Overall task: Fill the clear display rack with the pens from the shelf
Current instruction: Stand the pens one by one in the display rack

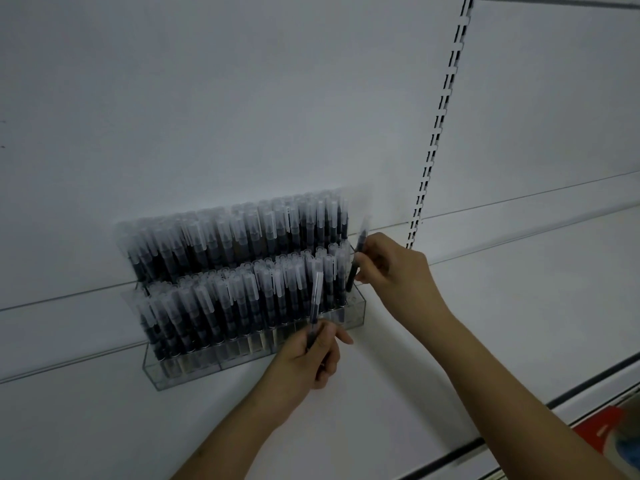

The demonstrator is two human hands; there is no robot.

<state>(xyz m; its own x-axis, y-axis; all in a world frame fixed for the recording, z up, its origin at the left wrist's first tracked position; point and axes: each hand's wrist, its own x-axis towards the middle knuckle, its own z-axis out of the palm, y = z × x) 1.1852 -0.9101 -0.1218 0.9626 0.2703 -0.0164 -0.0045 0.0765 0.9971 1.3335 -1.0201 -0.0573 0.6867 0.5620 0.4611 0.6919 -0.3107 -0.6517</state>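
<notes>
At the left centre of the frame the rack (242, 355) sits on the white shelf (519, 289), its tiers packed with upright capped pens (207, 237). Only the right end appears to have room. Just right of centre, the left hand (313, 355) grips one pen (316, 303) near its lower end, cap up, in front of the low tier. Farther right and higher, the right hand (388, 268) pinches a second pen (356, 261), long axis near upright, tip at the rack's right end. It is the nearer hand to that gap, reaching in from the lower right of the frame.
</notes>
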